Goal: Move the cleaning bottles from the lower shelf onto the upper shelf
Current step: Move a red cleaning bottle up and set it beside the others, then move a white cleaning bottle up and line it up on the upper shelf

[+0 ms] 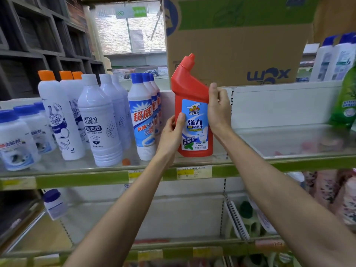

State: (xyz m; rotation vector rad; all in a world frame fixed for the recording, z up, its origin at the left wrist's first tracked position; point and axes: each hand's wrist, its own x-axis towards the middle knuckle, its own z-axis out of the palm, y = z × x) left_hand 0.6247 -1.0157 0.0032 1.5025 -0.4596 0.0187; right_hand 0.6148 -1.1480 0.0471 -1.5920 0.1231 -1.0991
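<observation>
Your forearms come in from 6 o'clock, both on the red bottle [192, 105]. Your left hand [172, 132] grips its lower left side, thumb on the label; your right hand [218, 106] wraps the right edge. Bottle's upright on the upper shelf [289, 162], dead center. At 9 o'clock sit the blue-capped bottles [143, 116]; cardboard box [240, 45] at 12.
</observation>
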